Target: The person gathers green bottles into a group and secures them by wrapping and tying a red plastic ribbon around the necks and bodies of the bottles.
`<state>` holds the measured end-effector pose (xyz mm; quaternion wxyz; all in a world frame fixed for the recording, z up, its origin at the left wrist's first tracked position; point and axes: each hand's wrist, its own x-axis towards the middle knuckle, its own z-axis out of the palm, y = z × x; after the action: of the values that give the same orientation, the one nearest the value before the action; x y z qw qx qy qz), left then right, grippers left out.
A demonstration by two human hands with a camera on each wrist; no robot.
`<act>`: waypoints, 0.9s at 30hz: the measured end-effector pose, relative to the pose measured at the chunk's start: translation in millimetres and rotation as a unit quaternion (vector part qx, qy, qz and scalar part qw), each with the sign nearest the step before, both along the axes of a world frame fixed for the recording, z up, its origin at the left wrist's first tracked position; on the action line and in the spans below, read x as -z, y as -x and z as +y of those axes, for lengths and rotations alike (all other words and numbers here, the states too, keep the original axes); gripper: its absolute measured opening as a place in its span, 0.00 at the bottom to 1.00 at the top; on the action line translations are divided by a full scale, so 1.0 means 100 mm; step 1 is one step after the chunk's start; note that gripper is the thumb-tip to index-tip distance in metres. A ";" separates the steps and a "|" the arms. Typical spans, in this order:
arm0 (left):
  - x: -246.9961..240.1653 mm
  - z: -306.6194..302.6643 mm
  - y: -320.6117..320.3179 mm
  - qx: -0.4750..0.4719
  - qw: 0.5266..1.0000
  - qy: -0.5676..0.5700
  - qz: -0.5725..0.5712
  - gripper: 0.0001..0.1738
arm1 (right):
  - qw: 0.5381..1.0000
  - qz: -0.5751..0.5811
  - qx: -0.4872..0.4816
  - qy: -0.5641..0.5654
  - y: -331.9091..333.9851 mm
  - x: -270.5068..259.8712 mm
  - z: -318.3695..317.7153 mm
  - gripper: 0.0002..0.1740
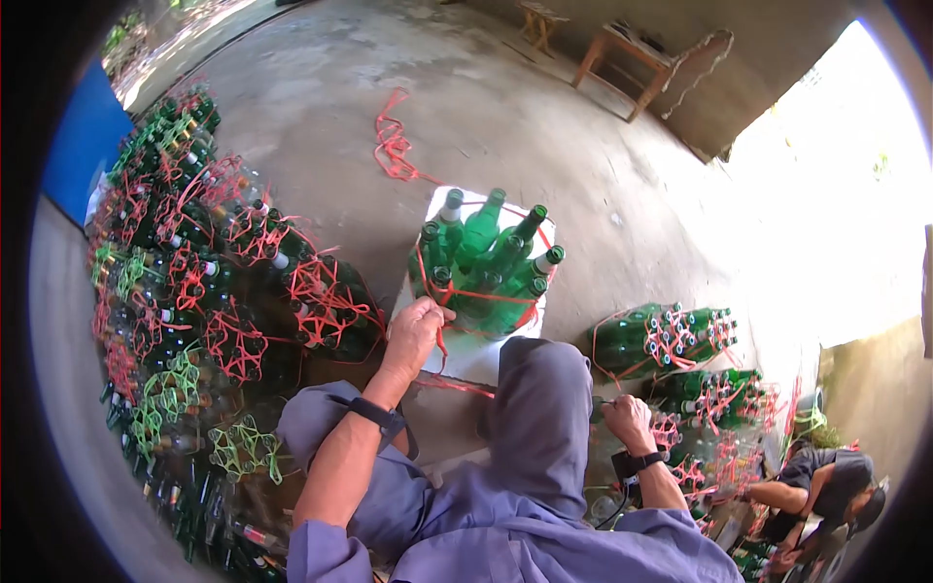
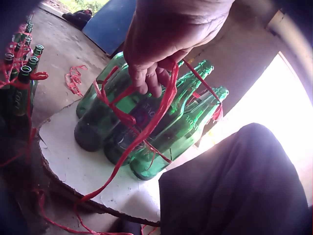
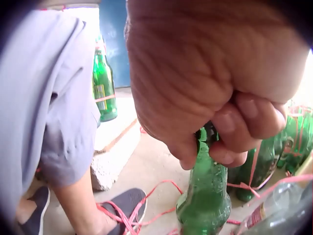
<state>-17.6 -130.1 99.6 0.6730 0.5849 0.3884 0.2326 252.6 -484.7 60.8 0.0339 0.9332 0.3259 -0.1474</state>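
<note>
Several green bottles (image 1: pixel 480 233) stand upright in a cluster on a white block (image 1: pixel 470 363) before the person's knees. Red plastic string (image 2: pixel 159 117) loops around them. At the near left side of the cluster, the left hand (image 1: pixel 416 335) pinches the string close to the bottle necks, and a loose length hangs down below the fingers. Out past the right knee, the right hand (image 1: pixel 630 424) grips a single green bottle (image 3: pixel 203 196) by its neck, as the right wrist view shows. Its curled fingers hide the bottle's mouth.
Tied bundles of bottles (image 1: pixel 330 306) are piled along the left. More bundles (image 1: pixel 637 340) stand at the right, near another person (image 1: pixel 841 496) bending down. A tangle of red string (image 1: pixel 392 141) lies on the floor behind the block. String also crosses a shoe (image 3: pixel 129 208).
</note>
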 end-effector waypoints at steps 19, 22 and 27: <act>0.18 0.01 -0.03 -0.010 0.997 -0.075 0.020 0.14 | 0.853 -0.175 -0.063 -0.488 0.77 -3.08 1.38 0.12; 0.17 0.00 -0.02 -0.010 0.996 -0.089 0.012 0.14 | 0.844 -0.112 -0.164 -0.498 0.93 -3.14 1.69 0.10; 0.15 0.01 -0.02 -0.012 0.997 -0.070 0.015 0.15 | 0.860 -0.043 -0.243 -0.446 1.04 -3.02 2.12 0.10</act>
<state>-15.2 -129.5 84.8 0.6222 0.6291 0.3878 0.2583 148.7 -272.9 362.5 -0.3378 0.7452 0.5711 0.0667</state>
